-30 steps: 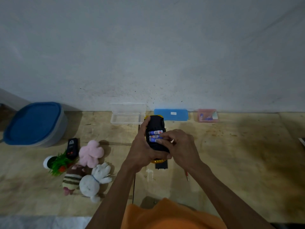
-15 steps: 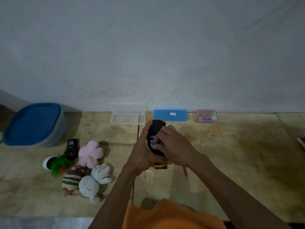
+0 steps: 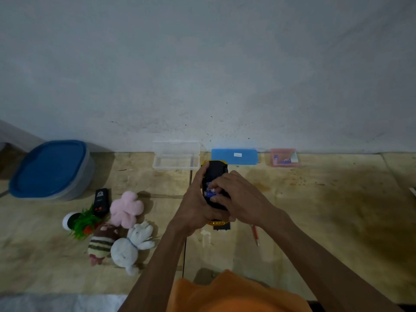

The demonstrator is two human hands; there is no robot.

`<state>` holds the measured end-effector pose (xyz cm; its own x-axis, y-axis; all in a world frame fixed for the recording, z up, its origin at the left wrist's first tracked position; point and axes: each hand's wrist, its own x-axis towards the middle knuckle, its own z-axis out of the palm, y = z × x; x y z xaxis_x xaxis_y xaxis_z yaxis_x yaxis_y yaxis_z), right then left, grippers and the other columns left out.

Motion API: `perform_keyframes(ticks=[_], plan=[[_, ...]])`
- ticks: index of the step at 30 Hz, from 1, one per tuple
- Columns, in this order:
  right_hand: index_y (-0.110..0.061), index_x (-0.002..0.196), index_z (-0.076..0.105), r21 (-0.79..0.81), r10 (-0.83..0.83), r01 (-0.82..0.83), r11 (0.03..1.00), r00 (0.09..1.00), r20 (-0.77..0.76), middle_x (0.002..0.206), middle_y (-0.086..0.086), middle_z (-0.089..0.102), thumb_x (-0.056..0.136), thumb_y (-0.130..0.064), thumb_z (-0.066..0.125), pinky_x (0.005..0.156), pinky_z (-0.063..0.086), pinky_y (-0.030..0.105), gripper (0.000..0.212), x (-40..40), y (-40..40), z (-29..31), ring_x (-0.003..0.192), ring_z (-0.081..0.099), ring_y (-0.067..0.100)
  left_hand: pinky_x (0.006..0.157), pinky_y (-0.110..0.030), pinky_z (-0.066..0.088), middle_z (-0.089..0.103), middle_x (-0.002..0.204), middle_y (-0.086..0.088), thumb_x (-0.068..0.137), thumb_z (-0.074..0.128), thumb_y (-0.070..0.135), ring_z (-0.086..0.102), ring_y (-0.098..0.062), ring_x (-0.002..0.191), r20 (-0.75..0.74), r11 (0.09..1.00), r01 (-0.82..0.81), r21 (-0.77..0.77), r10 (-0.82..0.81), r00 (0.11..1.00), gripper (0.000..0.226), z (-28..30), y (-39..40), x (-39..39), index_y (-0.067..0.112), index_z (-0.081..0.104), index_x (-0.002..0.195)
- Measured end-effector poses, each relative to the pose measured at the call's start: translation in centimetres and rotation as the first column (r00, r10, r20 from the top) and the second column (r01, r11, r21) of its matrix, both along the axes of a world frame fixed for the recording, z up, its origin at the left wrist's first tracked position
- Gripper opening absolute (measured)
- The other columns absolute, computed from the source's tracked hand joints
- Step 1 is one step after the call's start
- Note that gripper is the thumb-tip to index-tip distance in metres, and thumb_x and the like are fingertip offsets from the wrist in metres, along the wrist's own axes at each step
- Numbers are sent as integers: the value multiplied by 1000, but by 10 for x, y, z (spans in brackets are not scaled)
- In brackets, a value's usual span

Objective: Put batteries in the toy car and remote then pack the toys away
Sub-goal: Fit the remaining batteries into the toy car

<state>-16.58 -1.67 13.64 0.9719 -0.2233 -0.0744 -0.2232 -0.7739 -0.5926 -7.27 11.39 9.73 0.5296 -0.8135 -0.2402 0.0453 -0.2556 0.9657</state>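
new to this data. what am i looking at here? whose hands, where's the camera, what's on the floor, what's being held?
No robot: a person's bare hands, filmed by one head-worn wide-angle camera looking forward and down. The left hand grips an upturned toy car; the right hand presses batteries into its underside. On the surface to the left: a black remote, plush toys, a blue-lidded tub. By the wall: a clear open case, a blue case, a pink box. A red pen lies right.
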Motion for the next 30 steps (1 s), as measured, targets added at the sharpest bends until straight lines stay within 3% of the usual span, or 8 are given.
perform_keyframes(ticks=[6,8,11,14,17,21,25,30], plan=[[-23,104,62,-125,65,-71,990,997,-50,102,-4,52,97,-35,54,83,46,37,16,10,-1,2,101,42,15,89,-26,57,47,139,30,48,96,-6,56,4,123,-10,1000,29,1,-28,1000,140,2,-1,-2,36,18,157],[-24,104,58,-80,32,-35,996,999,-33,104,-6,53,98,-35,53,85,46,37,14,10,0,4,101,43,14,90,-25,56,47,141,30,49,96,-7,55,3,125,-2,1000,22,-4,-22,1000,139,2,-1,-2,33,19,157],[-24,104,54,69,-90,89,994,996,11,103,-5,56,100,-32,51,82,48,36,10,7,-7,14,95,49,13,92,-42,59,49,144,17,47,95,-12,59,-9,125,-79,999,-27,-20,25,997,137,4,-1,1,33,24,155],[-18,106,60,60,-65,65,996,998,-6,100,-1,59,99,-28,56,78,45,35,13,3,-21,18,91,52,16,90,-52,58,58,126,32,49,91,-19,63,-18,119,-136,997,-63,-37,58,989,132,5,0,3,34,27,153],[-17,107,66,42,-43,45,998,998,-44,97,-2,60,94,-29,64,75,43,32,18,1,-23,13,89,52,16,83,-47,61,60,124,31,52,87,-22,65,-20,117,-159,996,-68,-51,59,986,130,5,-1,4,34,27,153],[-17,105,72,8,-66,66,998,996,67,100,2,65,88,-31,72,76,44,31,22,-1,-19,-4,89,53,17,75,-39,62,57,132,21,52,85,-25,67,-18,113,-192,994,-88,-61,74,978,129,9,-4,2,35,29,152],[-12,96,77,119,-164,143,983,967,194,93,2,69,84,-17,77,73,51,25,13,-4,-20,-7,82,62,14,80,-47,61,55,135,16,51,87,-22,67,-21,114,-214,993,-104,-60,89,973,131,10,-2,3,34,28,154],[-13,85,76,328,-342,277,903,926,160,80,-4,73,78,-15,82,69,56,19,10,-5,-13,-12,75,68,4,75,-39,62,65,120,23,51,86,-25,70,-21,108,-221,993,-96,-74,77,972,130,12,-2,4,34,29,153]])
